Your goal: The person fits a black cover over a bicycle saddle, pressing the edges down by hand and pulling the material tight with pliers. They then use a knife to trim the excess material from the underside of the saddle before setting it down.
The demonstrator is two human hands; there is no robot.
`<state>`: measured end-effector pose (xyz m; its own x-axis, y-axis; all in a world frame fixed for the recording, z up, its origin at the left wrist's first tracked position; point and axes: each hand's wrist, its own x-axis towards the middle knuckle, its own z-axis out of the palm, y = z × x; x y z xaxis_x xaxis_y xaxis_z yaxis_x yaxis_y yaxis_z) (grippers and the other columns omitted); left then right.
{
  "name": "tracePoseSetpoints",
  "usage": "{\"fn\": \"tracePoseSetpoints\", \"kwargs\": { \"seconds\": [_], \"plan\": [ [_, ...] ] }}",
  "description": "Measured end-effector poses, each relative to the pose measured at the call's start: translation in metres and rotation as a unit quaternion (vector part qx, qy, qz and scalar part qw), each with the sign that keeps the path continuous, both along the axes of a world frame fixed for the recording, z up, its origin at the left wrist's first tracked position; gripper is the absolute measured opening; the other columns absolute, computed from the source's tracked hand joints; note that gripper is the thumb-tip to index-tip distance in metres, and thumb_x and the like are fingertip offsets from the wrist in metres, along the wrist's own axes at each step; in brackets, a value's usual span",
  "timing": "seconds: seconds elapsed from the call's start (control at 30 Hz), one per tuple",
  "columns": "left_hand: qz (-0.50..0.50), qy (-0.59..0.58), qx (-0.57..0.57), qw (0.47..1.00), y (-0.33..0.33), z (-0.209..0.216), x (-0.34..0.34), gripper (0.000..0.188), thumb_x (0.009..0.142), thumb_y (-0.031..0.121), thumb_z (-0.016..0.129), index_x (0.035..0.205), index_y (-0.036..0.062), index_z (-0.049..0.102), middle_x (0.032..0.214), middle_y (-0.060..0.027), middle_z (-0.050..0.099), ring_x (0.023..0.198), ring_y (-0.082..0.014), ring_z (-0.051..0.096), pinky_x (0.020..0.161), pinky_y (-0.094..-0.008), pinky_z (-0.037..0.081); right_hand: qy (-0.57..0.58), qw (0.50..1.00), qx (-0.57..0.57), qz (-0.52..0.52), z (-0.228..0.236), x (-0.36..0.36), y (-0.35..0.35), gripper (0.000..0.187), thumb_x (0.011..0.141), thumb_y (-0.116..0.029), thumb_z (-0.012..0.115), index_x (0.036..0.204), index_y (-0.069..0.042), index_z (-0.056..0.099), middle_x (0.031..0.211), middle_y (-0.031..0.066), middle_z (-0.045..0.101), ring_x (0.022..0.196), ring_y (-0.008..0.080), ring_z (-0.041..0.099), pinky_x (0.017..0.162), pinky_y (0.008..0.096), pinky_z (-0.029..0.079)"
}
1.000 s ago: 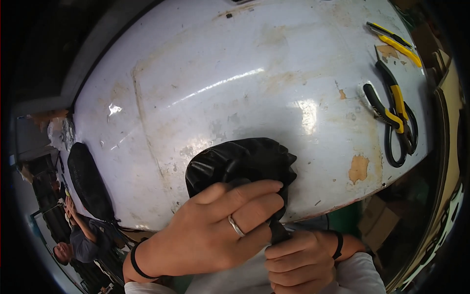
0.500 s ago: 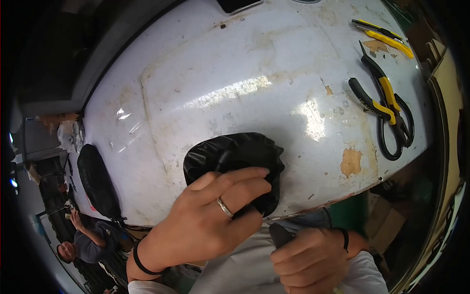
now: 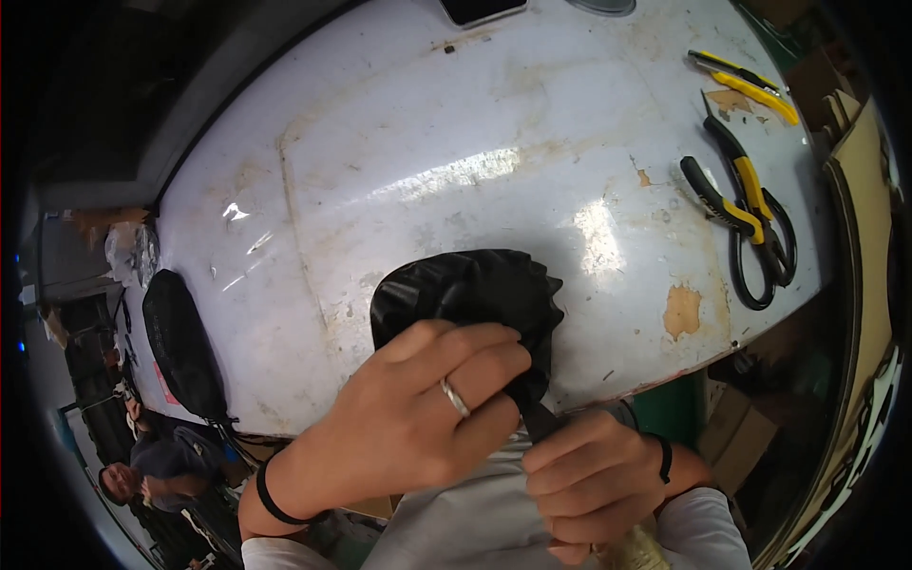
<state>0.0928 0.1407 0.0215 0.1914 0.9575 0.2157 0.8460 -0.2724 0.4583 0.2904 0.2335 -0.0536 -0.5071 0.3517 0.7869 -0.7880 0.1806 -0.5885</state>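
From where I stand, the black cover [image 3: 470, 285] sits at the near edge of the pale, stained surface [image 3: 380, 133], its rim gathered in pleats. The left hand [image 3: 418, 408], ringed and with a dark band at the wrist, lies over its near side, fingers curled and gripping it. The right hand [image 3: 594, 480] is closed in a fist around a dark tool [image 3: 540, 418], whose upper end points at the cover beside the left fingers; I can't tell whether it touches. Over to the right, pliers [image 3: 757, 211] with black and yellow handles lie across black-handled scissors [image 3: 750, 296], and a yellow cutter [image 3: 750, 90] rests beyond them. A long black pouch [image 3: 182, 347] lies along the left edge, near some clear plastic [image 3: 130, 255]. Past that side there's a co-worker [image 3: 171, 467] in a dark shirt.
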Motion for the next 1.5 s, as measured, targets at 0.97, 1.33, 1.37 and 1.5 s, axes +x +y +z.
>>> {"fn": "tracePoseSetpoints", "kwargs": {
  "seconds": [0.97, 1.33, 1.37, 1.5],
  "plan": [
    [0.118, -0.014, -0.074, 0.99, -0.024, 0.02, -0.008, 0.035, 0.061, 0.025, 0.097, 0.085, 0.0137, 0.074, 0.12, -0.0054, 0.07, 0.111, -0.03, 0.064, 0.094, -0.0454, 0.047, -0.115, 0.993, 0.002, -0.026, 0.013, 0.019, 0.009, 0.024, 0.092, -0.012, 0.081, 0.079, 0.001, 0.067, 0.075, 0.0097, 0.068, 0.065, 0.0276, 0.069, 0.067, 0.0442, 0.064],
    [0.11, -0.127, -0.128, 0.977, -0.011, 0.015, -0.03, 0.023, 0.068, 0.023, 0.098, 0.075, 0.0145, 0.078, 0.101, -0.0001, 0.073, 0.091, -0.0228, 0.068, 0.072, -0.0354, 0.054, -0.129, 0.991, 0.012, -0.029, 0.01, 0.013, 0.009, 0.03, 0.094, -0.02, 0.084, 0.078, -0.001, 0.067, 0.071, 0.0075, 0.069, 0.064, 0.0248, 0.07, 0.068, 0.0428, 0.065],
    [0.109, -0.128, -0.131, 0.977, -0.012, 0.014, -0.029, 0.023, 0.068, 0.023, 0.098, 0.075, 0.0145, 0.078, 0.101, -0.0001, 0.073, 0.091, -0.0228, 0.068, 0.072, -0.0354, 0.054, -0.124, 0.992, 0.015, -0.024, 0.01, 0.011, 0.009, 0.029, 0.094, -0.02, 0.084, 0.079, -0.001, 0.068, 0.073, 0.0078, 0.069, 0.065, 0.0253, 0.07, 0.068, 0.0427, 0.065],
    [0.118, -0.104, -0.09, 0.983, -0.016, 0.009, -0.019, 0.022, 0.07, 0.018, 0.097, 0.072, 0.0136, 0.075, 0.099, 0.0008, 0.072, 0.085, -0.0204, 0.068, 0.066, -0.0342, 0.054, -0.097, 0.995, 0.018, 0.0, 0.015, 0.002, 0.0, 0.026, 0.095, -0.016, 0.083, 0.082, 0.0, 0.068, 0.077, 0.0091, 0.07, 0.066, 0.0267, 0.07, 0.068, 0.0432, 0.066]
  ]
}}
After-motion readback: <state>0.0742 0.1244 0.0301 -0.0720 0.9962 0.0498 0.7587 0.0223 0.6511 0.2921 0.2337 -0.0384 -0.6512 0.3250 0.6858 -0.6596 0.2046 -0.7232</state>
